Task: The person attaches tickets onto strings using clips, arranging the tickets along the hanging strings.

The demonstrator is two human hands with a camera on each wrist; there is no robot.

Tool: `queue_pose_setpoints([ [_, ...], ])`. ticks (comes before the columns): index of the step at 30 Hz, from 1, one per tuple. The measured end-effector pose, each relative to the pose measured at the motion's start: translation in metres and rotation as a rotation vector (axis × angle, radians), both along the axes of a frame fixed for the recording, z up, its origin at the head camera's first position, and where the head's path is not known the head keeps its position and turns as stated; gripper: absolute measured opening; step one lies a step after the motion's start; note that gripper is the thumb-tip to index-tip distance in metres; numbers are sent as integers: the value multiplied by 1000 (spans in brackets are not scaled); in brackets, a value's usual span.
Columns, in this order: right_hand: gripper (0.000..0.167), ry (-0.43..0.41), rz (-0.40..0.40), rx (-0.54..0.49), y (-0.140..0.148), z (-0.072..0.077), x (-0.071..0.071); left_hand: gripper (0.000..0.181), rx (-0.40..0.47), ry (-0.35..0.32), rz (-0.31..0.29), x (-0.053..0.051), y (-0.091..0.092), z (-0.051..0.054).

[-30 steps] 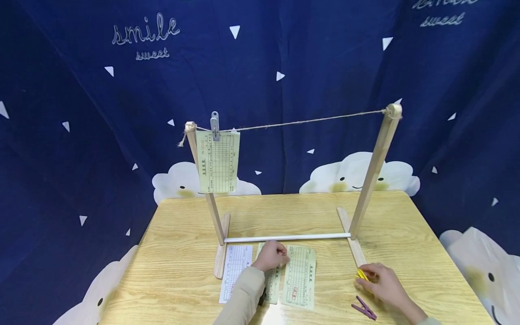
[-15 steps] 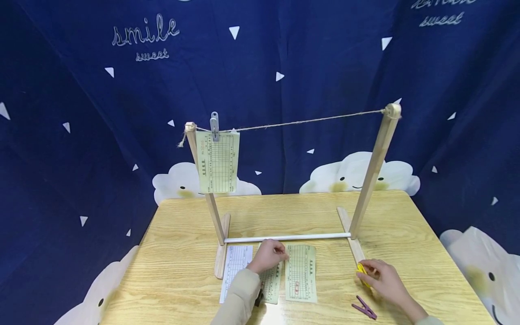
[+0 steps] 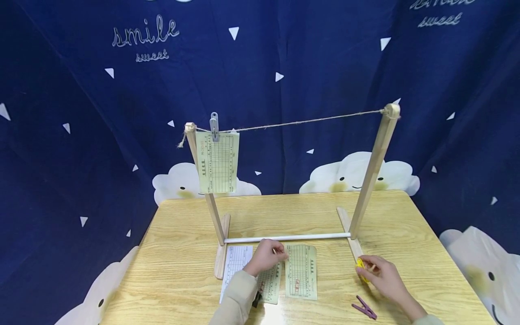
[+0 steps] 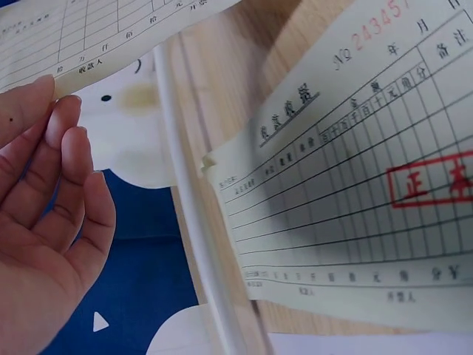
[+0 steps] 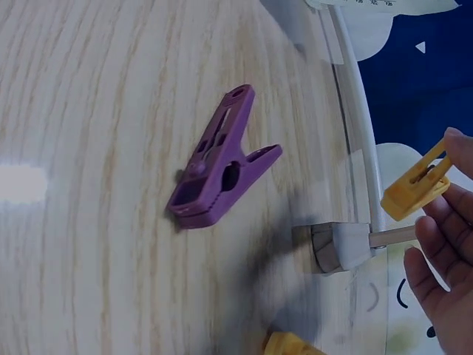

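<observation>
My left hand pinches the left edge of a pale green receipt slip between thumb and fingertip. That slip's corner shows at the top left of the left wrist view. Beneath my left forearm lies a second green slip, stamped in red and partly covered. Further left is a white slip. My right hand holds a yellow clothespin by its handles, near the stand's right foot. Nearby on the table lies a purple clothespin.
A wooden stand has two posts, a white crossbar and a string. From the string's left end hangs another green slip, held by a grey clothespin. A yellow piece shows at the right wrist view's lower edge.
The pinched slip has turned straighter, its lower edge shifting slightly up and right. My right hand has moved slightly upward with the yellow clothespin.
</observation>
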State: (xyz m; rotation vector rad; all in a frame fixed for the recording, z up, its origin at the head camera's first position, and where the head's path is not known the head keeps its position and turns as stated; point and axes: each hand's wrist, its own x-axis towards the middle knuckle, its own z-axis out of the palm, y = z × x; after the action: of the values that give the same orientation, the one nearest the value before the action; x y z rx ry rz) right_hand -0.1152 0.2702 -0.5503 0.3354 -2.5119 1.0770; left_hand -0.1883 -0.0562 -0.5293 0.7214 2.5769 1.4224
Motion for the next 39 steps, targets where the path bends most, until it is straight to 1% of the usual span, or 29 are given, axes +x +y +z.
queue_pose_setpoints([
  [5,25,28,7,10,0,-1,-4,16,20,8,-10,1,-2,5],
  [10,25,38,6,5,-3,3,-6,15,29,33,-18,1,-3,7],
  [13,25,50,9,-5,-4,4,-8,15,26,51,-28,2,-3,11],
  [16,26,62,11,-15,-6,6,-9,15,42,86,-51,2,-5,16],
  [19,27,83,16,-28,-7,7,-10,14,72,143,-80,3,-6,19],
  [20,27,90,19,-33,-8,8,-10,14,81,183,-94,2,-6,20],
  [21,27,96,23,-39,-8,9,-10,15,86,204,-103,2,-7,20],
  [23,27,103,28,-48,-10,11,-10,14,96,232,-117,2,-7,20],
  [26,27,101,27,-59,-12,14,-9,12,96,217,-111,1,-6,21],
  [28,26,95,22,-66,-13,16,-9,10,98,163,-91,2,-5,23],
  [31,26,87,17,-74,-14,19,-9,8,120,126,-68,4,-3,27],
  [35,26,91,11,-85,-15,21,-9,6,203,97,-51,13,-3,47],
  [38,27,104,4,-91,-16,24,-9,2,248,80,-24,20,-2,63],
  [39,27,106,4,-97,-16,26,-10,1,251,76,-8,20,-2,65],
])
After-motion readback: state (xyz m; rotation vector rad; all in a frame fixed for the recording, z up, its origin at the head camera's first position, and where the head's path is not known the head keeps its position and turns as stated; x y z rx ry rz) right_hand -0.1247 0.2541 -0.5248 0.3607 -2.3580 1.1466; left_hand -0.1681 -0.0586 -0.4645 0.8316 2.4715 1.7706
